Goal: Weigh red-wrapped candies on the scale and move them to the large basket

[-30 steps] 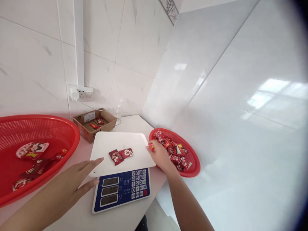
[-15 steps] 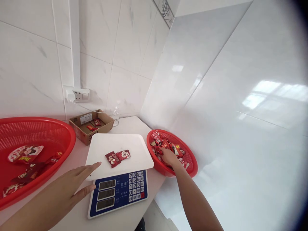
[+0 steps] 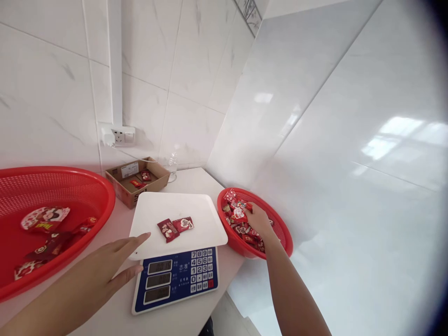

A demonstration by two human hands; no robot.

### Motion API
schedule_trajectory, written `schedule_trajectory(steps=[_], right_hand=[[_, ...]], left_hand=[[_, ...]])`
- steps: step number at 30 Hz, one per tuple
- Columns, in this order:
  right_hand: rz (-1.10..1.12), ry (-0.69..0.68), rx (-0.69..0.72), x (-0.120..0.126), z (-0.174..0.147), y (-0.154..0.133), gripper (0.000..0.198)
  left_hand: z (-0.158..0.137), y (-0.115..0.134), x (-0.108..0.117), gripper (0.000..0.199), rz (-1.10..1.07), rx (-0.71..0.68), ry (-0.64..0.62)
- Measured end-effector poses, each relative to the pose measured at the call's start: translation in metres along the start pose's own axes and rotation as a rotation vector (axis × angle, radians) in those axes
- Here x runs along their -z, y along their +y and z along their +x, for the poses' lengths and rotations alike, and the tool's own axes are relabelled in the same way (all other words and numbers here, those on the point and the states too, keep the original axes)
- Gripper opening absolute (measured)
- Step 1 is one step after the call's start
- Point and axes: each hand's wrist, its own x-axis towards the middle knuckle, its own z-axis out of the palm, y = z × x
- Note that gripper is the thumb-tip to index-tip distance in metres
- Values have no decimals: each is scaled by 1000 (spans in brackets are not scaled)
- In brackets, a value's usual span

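Note:
My left hand (image 3: 112, 261) is open, fingers stretched out. Its fingertips lie at the left edge of the white pan (image 3: 147, 205) of a digital scale (image 3: 178, 280). Two small dark red wrapped candies, a left one (image 3: 168, 230) and a right one (image 3: 184, 224), lie touching each other on the pan. My right hand (image 3: 261, 221) reaches into the smaller red basket (image 3: 285, 233), among many red wrapped candies (image 3: 241, 228). Its fingers are closed at the edge of a red candy packet (image 3: 241, 205); the fingertips are partly hidden.
A large red basket (image 3: 108, 200) with several candy packets (image 3: 47, 219) stands at the left. Behind the scale are an open cardboard box (image 3: 140, 196) with a few packets and a clear plastic bottle (image 3: 173, 163). A socket (image 3: 119, 136) with a plugged-in cable is on the tiled wall.
My right hand has lifted slightly and shifted among the candies, now with a red packet at its fingertips. My left hand keeps its place at the pan. The camera view has shifted a little.

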Motion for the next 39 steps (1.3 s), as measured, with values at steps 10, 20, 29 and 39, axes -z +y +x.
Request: schedule_trajectory(steps=[10,20,29,39], right_hand=[[520,-216,288,-32,-31,-50,64],[90,-471,562,-61,-67,-94,54],[-102,-290,589,-95,-45,-134,42],[64,-102,451,-55,-22,-98,48]], left_hand=[[1,6,14,59,18,15,-127],[1,12,19,57,-4,-2,-152],[-1,11,16,57,-1,-22,-137],[-1,1,7,58,-12,37,-143]])
